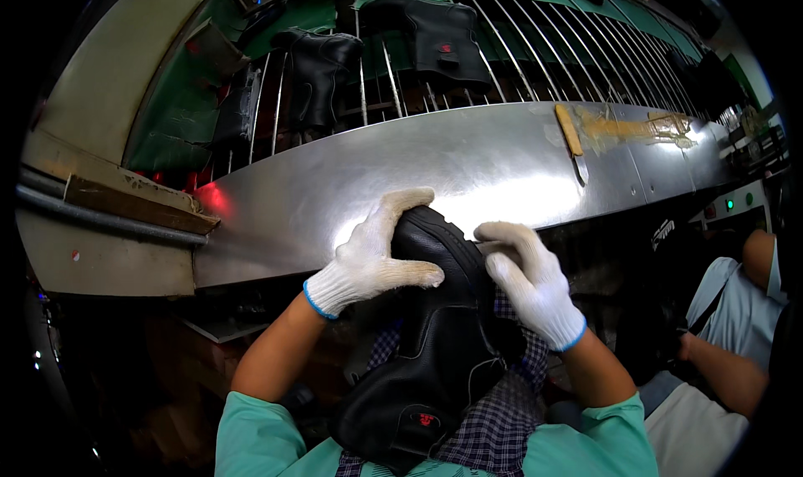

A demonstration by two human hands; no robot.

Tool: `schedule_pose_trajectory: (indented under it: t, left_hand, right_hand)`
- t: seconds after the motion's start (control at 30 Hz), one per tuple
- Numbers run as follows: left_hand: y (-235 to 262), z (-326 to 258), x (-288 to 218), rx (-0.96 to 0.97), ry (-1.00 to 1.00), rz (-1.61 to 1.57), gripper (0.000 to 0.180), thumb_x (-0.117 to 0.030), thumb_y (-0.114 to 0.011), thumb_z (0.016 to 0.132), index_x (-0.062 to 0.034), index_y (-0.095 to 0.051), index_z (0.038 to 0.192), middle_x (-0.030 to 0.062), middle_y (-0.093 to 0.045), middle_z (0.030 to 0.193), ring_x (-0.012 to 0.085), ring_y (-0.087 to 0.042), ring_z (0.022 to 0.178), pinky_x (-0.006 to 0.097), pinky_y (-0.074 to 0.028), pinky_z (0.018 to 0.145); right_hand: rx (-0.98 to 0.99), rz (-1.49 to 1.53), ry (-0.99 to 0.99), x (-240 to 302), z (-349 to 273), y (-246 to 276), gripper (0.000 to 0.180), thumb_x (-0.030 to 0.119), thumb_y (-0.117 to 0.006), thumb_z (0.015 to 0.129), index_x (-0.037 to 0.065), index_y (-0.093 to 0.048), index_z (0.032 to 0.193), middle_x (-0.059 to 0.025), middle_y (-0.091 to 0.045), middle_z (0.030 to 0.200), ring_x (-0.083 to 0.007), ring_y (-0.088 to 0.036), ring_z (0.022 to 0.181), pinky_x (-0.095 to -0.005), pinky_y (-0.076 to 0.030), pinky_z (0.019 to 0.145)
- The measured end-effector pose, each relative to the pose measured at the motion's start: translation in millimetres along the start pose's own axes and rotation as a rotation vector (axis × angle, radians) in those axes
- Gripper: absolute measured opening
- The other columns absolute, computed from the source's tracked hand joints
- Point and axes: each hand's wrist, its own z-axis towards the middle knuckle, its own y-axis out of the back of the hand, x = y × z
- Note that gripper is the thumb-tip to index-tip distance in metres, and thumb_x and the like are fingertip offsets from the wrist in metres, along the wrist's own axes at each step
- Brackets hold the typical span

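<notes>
On the person's lap, over a checked apron (502,427), a black boot (435,343) lies toe-forward, probably braced there for steadiness. Its toe sits between both gloved hands: the left hand (372,260) clasps it, while the right hand (527,280) pinches its edge. Beyond, a steel shelf (335,193) holds a brush (571,138); more boots (439,38) ride the wire conveyor (535,55).

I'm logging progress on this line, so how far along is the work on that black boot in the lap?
Looks done: two black boots already stand on the wire rack. In hand: the black boot lies on the lap, left hand over its toe, right hand gripping its side. Left: it isn't on the rack yet; the brush lies unused on the metal shelf.
</notes>
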Motion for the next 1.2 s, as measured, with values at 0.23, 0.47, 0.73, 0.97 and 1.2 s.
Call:
schedule_pose_trajectory:
  t: [0.23,0.47,0.73,0.97,1.2]
  left_hand:
    - [3,-1,8,0.033,-0.065,0.047,0.115,-0.035,-0.101,0.066,0.0030,-0.041,0.155,0.0184,-0.055,0.145,0.0291,-0.055,0.135,0.042,-0.043,0.118]
    - [1,3,8,0.048,-0.105,0.121,0.111,-0.049,-0.097,0.065,-0.0010,-0.048,0.152,0.0214,-0.050,0.147,0.0394,-0.051,0.140,0.048,-0.044,0.118]
    - [2,-2,3,-0.028,-0.105,0.131,0.114,-0.051,-0.098,0.066,0.0012,-0.046,0.153,0.0216,-0.053,0.148,0.0344,-0.052,0.140,0.046,-0.042,0.119]
    - [3,-2,1,-0.006,-0.123,0.144,0.109,-0.048,-0.096,0.067,-0.0025,-0.047,0.153,0.0210,-0.052,0.149,0.0382,-0.052,0.140,0.049,-0.044,0.119]
    - [10,-4,11,-0.017,-0.149,0.121,0.109,-0.048,-0.095,0.070,-0.0013,-0.045,0.155,0.0211,-0.050,0.151,0.0372,-0.052,0.141,0.046,-0.043,0.119]
  right_hand:
    - [0.114,0.080,-0.108,-22,27,-32,0.047,0.029,-0.046,0.112,-0.008,-0.063,0.136,-0.0214,-0.073,0.119,-0.0253,-0.069,0.111,-0.0355,-0.051,0.102]
    - [0.055,-0.207,0.092,-22,12,-37,0.046,0.029,-0.044,0.113,-0.005,-0.061,0.138,-0.0248,-0.071,0.108,-0.0343,-0.072,0.097,-0.0415,-0.057,0.088]
    - [0.362,-0.249,-0.227,5,52,-14,0.064,0.048,-0.033,0.113,0.000,-0.056,0.149,-0.0309,-0.067,0.134,-0.0408,-0.065,0.125,-0.0446,-0.047,0.112]
    - [0.546,-0.352,-0.215,31,77,-19,0.067,0.052,-0.032,0.113,-0.003,-0.056,0.143,-0.0319,-0.069,0.125,-0.0383,-0.069,0.117,-0.0443,-0.051,0.107]
    - [0.604,-0.436,-0.163,38,82,-21,0.060,0.048,-0.037,0.113,-0.002,-0.056,0.139,-0.0319,-0.071,0.118,-0.0438,-0.071,0.108,-0.0468,-0.054,0.099]
